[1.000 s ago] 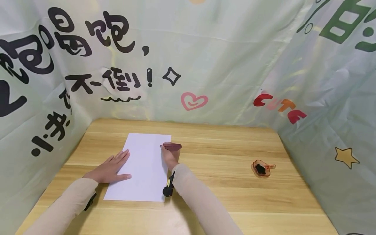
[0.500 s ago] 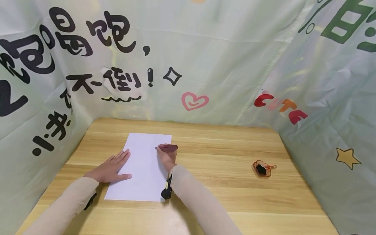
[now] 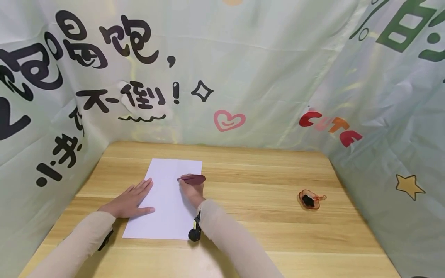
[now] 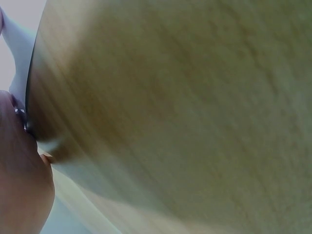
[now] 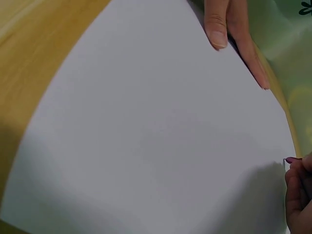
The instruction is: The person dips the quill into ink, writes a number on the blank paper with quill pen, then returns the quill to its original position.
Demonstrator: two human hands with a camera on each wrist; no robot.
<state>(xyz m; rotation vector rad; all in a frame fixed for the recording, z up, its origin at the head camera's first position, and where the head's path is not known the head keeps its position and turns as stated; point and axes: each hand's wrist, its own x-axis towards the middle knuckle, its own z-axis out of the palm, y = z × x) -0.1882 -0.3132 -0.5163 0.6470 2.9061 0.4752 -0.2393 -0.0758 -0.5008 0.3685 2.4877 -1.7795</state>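
A white sheet of paper (image 3: pixel 163 216) lies on the wooden table, with no marks that I can make out. My left hand (image 3: pixel 130 200) rests flat on its left edge, fingers spread. In the left wrist view only part of that hand (image 4: pixel 22 190) shows, at the left border. Over the paper's right half, my right hand (image 3: pixel 192 193) pinches a maroon pen (image 3: pixel 194 179) with a broad, leaf-like body. Its thin end points left, and the right wrist view shows this pen tip (image 5: pixel 291 160) close to the sheet; whether it touches, I cannot tell.
A small transparent orange dish (image 3: pixel 314 192) with a short handle and a black filling stands on the table's right side. Printed cloth (image 3: pixel 271 85) walls the table (image 3: pixel 250 216) at the back and both sides.
My right hand has moved left and slightly toward me with the pen, from the paper's right edge farther over the sheet. The left hand and paper have stayed in place.
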